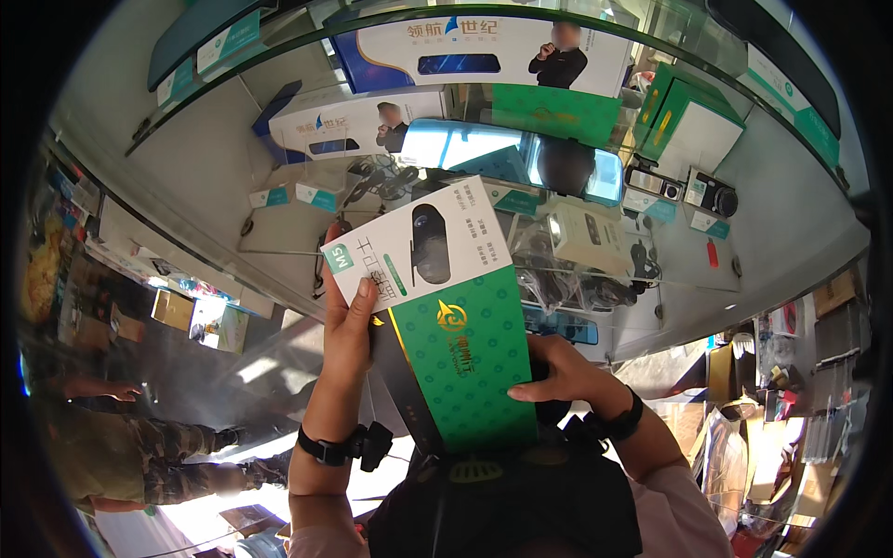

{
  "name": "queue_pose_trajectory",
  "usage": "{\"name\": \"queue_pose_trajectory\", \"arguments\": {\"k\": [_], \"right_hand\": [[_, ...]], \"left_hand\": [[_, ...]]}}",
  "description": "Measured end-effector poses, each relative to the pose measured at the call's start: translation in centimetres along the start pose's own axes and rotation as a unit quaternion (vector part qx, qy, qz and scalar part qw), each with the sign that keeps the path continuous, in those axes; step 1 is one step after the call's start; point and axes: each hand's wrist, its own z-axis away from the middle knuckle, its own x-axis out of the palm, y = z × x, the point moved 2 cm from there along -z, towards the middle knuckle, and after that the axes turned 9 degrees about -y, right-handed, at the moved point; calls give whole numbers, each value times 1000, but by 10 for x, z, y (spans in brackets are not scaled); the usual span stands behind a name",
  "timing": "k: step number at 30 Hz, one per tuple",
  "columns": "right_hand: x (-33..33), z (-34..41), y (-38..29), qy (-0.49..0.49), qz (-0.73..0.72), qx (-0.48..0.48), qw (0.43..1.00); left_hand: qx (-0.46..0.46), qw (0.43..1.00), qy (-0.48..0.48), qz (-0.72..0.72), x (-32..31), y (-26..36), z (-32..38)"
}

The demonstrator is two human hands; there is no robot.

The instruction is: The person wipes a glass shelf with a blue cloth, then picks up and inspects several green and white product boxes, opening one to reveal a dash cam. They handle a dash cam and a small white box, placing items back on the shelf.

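Observation:
My left hand [351, 310] grips a white box [464, 234] by its left end, thumb on the top face. The box bears a printed picture of a black dash camera and some writing. It lies across the upper end of a green box [481, 349] with a gold emblem. My right hand [568, 370] holds the green box at its right edge, thumb on top and fingers hidden underneath. A dark panel with a gold line [404, 383] runs along the green box's left side; I cannot tell whether it is a separate box. The stack's lower end meets my black apron.
Ahead stands a glass display case [279, 272] holding a mirror-shaped dash camera [467, 143], small cameras [708, 192], bundled cables [645, 265] and a blue-white carton [391, 56]. At left is another person in camouflage trousers [181, 453]. Packed goods [760, 418] crowd the right.

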Motion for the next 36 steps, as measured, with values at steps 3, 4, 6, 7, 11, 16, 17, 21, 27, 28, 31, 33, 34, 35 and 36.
{"name": "queue_pose_trajectory", "arguments": {"k": [3, 4, 6, 7, 11, 16, 17, 21, 27, 28, 31, 33, 34, 35, 36], "right_hand": [[2, 2, 2, 14, 21, -19, 1000], [2, 4, 2, 11, 22, -10, 1000], [2, 6, 3, 8, 23, -2, 1000], [3, 8, 4, 6, 23, -3, 1000], [5, 10, 7, -12, 34, -22, 999], [-26, 7, 10, 7, -104, -32, 994], [-36, 5, 5, 39, -149, -86, 984], [-65, -13, -22, 112, -22, -63, 992], [-76, -22, -50, 126, -12, -81, 989], [-77, -22, -48, 121, -39, -62, 990], [-77, -21, -43, 148, -10, -32, 988], [-77, -19, -42, 127, -46, -54, 989], [-76, -18, -41, 128, -43, -44, 990], [-78, -16, -43, 127, -41, -67, 989], [-77, -16, -42, 135, -44, -61, 988]], "left_hand": [[10, 1000, -24, -11, 0, 1, 1], [20, 998, -51, -33, 1, 1, 1], [7, 996, -68, -57, 1, 2, 2], [-5, 996, -76, -57, 2, 1, 4], [-34, 998, -51, -31, 1, -3, 12], [-50, 997, -27, -44, 0, -10, 19], [-45, 998, -39, -33, 2, -11, 19], [-94, 992, -81, -37, 16, -12, 10], [-84, 989, -122, -8, 33, -15, 3], [-81, 988, -129, 0, 33, -17, 3], [-92, 988, -125, -26, 28, -20, 6], [-97, 988, -120, -28, 26, -22, 8], [-118, 986, -115, -32, 25, -23, 10], [-101, 987, -124, -31, 26, -23, 9], [-111, 987, -112, -28, 26, -24, 9]]}}
